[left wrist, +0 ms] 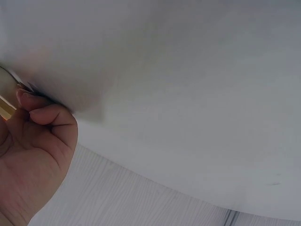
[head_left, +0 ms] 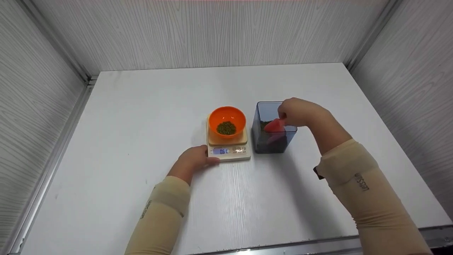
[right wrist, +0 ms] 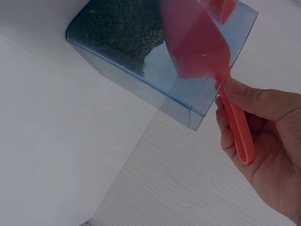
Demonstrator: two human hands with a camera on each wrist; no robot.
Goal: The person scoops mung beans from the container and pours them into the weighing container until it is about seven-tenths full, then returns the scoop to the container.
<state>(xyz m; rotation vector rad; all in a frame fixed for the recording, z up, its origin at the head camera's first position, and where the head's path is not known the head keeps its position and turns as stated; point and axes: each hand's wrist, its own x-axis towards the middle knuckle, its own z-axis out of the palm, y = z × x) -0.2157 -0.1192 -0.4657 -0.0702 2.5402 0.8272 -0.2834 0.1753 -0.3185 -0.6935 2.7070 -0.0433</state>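
Note:
My left hand [head_left: 195, 158] grips the front left corner of a white kitchen scale [head_left: 231, 156], its thumb along the front edge. In the left wrist view the fingers of that hand [left wrist: 40, 136] are curled at the scale's edge. An orange bowl [head_left: 237, 115] sits on the scale, with small green beans or grains [head_left: 226, 128] at its bottom. My right hand [head_left: 300, 111] holds a red scoop [head_left: 275, 125] by its handle [right wrist: 239, 129]. The scoop's head dips into a clear bluish container [head_left: 261, 112] partly filled with dark green grains [right wrist: 120, 33].
The container stands upright just right of the scale, with a narrow gap between them. Both are on a white table [head_left: 148, 106]. Pale wood-grain panels [head_left: 219, 35] wall in the back and sides. A metal rail [head_left: 283, 248] runs along the front edge.

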